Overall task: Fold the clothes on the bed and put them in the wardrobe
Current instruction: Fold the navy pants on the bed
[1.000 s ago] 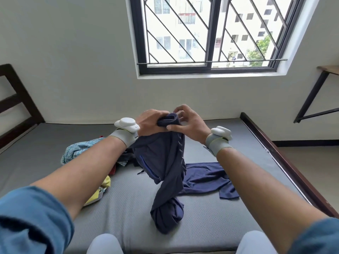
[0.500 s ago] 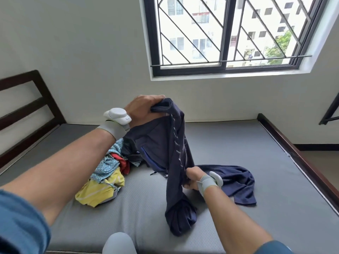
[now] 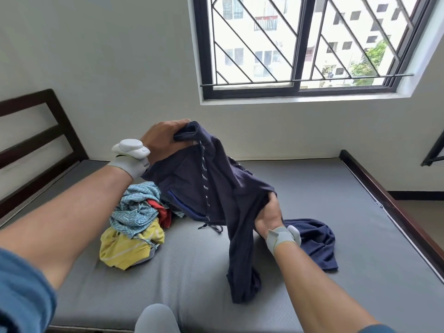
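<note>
My left hand point(image 3: 163, 138) grips the waistband of dark navy track pants point(image 3: 216, 188) and holds it up above the grey mattress point(image 3: 360, 212). Lower down, my right hand point(image 3: 269, 215) grips the fabric partway along a leg, while the leg ends hang crumpled onto the mattress near me. A white dotted stripe runs down the pants' side. To the left lies a heap of clothes point(image 3: 134, 227): a blue patterned piece, something red, a yellow piece. Another navy garment point(image 3: 317, 243) lies flat behind my right wrist. The wardrobe is out of view.
A dark wooden headboard point(image 3: 36, 140) stands at the left and a wooden bed rail point(image 3: 394, 200) runs along the right. A barred window point(image 3: 300, 44) is in the wall ahead. A bracket of a wall shelf point(image 3: 432, 152) shows at far right. My knee point(image 3: 156, 318) is at the bottom.
My right hand let go of the waistband, dropped down the pants and now grips a leg, pulling it out to the right. My left hand stayed up with the waistband.
</note>
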`<state>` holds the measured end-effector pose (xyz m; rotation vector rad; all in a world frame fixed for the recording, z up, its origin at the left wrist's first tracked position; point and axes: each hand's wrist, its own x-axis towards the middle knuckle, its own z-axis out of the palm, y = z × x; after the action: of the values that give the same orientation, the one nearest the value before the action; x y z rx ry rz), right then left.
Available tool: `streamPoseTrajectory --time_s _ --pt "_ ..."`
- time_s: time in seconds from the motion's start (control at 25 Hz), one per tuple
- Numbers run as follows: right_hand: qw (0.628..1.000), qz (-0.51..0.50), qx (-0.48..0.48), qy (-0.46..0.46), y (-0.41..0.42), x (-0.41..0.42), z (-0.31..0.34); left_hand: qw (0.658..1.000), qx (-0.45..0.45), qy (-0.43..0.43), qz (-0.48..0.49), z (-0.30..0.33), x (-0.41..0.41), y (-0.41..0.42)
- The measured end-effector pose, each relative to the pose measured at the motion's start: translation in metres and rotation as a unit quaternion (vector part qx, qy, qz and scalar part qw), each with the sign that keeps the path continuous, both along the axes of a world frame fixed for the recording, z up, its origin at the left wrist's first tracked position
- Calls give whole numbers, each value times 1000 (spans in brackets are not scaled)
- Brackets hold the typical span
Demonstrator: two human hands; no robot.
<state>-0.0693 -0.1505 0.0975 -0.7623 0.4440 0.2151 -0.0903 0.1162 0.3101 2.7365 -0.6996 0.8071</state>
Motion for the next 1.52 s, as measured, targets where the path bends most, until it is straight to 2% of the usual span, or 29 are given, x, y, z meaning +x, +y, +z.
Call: streamPoseTrajectory --time_s 0.08,0.16,0.28,0.48,0.6,0.76,0.88,1.0,1.08,1.16,1.24,1.28,1.36,1.44,1.52 --pt "999 -14 9 -51 -15 -1 22 999 -10 25 31 -8 4 9" --pt "996 -34 -38 -69 -29 0 35 996 -34 69 51 -16 8 13" --pt "981 -109 -155 -31 -46 3 53 986 -55 144 56 -33 13 13" --pt "964 -155 -216 -7 -97 31 70 959 -67 264 76 -75 36 -14" --pt "935 -234 -265 -35 -140 45 102 962 -134 231 57 -90 69 -64" --pt "864 -371 -327 -99 -213 63 179 966 -219 135 25 -48 127 -161" --pt "837 -405 -333 -156 -225 62 208 960 -254 111 -27 -32 146 -176" --pt "840 -363 -372 -160 -207 60 166 956 -259 134 -24 -68 138 -146" --pt "854 -292 -405 -149 -188 53 93 944 -262 199 -19 -119 125 -111" --pt "858 -177 -475 -86 -168 26 2 930 -234 282 -21 -189 102 -69" --pt "801 -29 -598 -21 -159 -11 -96 900 -186 393 23 -269 65 -36" --pt "733 59 -678 5 -152 -34 -139 874 -176 446 82 -305 41 -20" --pt "661 176 -719 121 -136 -66 -176 812 -208 500 217 -364 7 -1" --pt "623 176 -754 113 -112 -59 -176 712 -319 552 292 -393 1 -1" --pt "590 185 -786 8 -79 -40 -158 629 -423 578 302 -408 17 -15"
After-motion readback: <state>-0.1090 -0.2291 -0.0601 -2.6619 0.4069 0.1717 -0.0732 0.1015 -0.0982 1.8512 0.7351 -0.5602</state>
